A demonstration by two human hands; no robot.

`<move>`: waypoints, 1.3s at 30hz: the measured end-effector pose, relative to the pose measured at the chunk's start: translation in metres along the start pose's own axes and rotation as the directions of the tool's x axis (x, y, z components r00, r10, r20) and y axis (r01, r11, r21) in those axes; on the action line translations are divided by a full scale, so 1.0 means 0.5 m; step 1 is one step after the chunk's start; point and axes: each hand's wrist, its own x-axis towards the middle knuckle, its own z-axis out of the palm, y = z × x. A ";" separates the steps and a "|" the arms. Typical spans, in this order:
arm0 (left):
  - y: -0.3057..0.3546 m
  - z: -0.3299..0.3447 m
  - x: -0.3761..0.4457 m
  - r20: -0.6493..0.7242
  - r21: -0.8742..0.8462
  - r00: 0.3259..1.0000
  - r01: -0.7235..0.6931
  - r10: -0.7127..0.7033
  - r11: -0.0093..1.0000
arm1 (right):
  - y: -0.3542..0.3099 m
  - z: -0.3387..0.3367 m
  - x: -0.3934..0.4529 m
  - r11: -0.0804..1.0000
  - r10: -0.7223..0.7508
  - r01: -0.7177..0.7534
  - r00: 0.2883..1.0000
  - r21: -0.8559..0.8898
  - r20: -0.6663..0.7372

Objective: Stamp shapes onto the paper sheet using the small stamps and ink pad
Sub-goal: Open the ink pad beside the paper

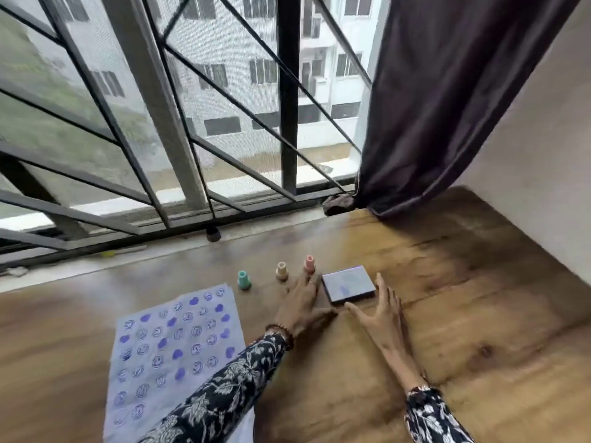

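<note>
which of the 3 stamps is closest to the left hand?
The pink stamp, rightmost in the row: the left hand has its fingertips right at its base. The yellow stamp stands further left, the green stamp furthest.

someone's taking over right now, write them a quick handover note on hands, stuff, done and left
Left hand: open, flat by the ink pad's left edge, holding nothing.
Right hand: open, at the pad's right and near edge, holding nothing.
Ink pad: on the table, between the hands; whether it is lidded or open is unclear.
Stamps: green, yellow and pink, upright in a row left of and behind the pad, none held.
Paper: near left, covered with purple faces and hearts.
Done: sheet looks almost full.
Left: perhaps a few gaps; otherwise little remains.
</note>
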 end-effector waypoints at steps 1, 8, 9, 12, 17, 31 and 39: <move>0.000 0.001 0.004 -0.034 -0.005 0.999 -0.020 0.020 1.000 | 0.005 0.005 0.004 1.000 -0.015 0.015 1.000 0.001 -0.001; -0.001 0.004 -0.034 -0.155 0.096 0.987 -0.021 0.036 0.995 | -0.002 0.015 -0.018 0.999 -0.024 0.026 0.998 0.039 -0.050; -0.003 0.003 -0.051 -0.157 0.112 0.987 -0.005 0.023 0.994 | -0.005 0.016 -0.031 0.998 -0.018 0.020 0.999 0.066 -0.036; -0.013 0.004 -0.119 -0.166 0.127 0.984 0.089 -0.068 0.988 | -0.019 0.019 -0.079 0.991 -0.019 0.015 0.999 0.136 0.031; -0.029 0.017 -0.239 -0.287 0.072 0.946 0.179 -0.151 0.981 | -0.044 0.031 -0.169 0.992 -0.029 0.016 0.995 0.126 0.099; -0.057 0.028 -0.278 -0.350 -0.106 0.912 0.187 -0.213 0.977 | -0.128 0.055 -0.201 0.915 0.051 0.037 0.977 -0.403 0.205; -0.055 0.034 -0.278 -0.345 -0.103 0.914 0.190 -0.214 0.976 | -0.145 0.024 -0.186 0.929 0.075 0.034 0.958 -0.369 0.276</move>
